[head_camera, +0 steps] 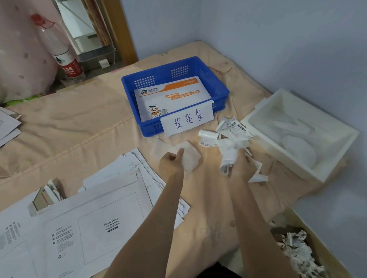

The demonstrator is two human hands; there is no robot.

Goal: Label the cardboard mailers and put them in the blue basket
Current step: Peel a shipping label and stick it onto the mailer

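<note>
Translucent, waxy backing paper point(184, 158) is pinched in the left hand point(171, 162), thumb curled over its near edge; the crinkled sheet fans out to the right and far side of the fingers. The right hand point(239, 166) reaches into a heap of curled white labels point(231, 139) printed with barcodes, its fingers bent around a rolled strip.

Just beyond both hands sits the blue basket point(220, 88), rigid plastic with perforated walls, a handwritten paper tag point(187, 121) on its near rim. One cardboard mailer point(172, 100), white with an orange band, lies flat inside, its long axis running left to right. More flat mailers point(93, 227) are stacked near left, printed side up. A cream plastic tray point(262, 113) stands at right on the peach cloth point(72, 124).
</note>
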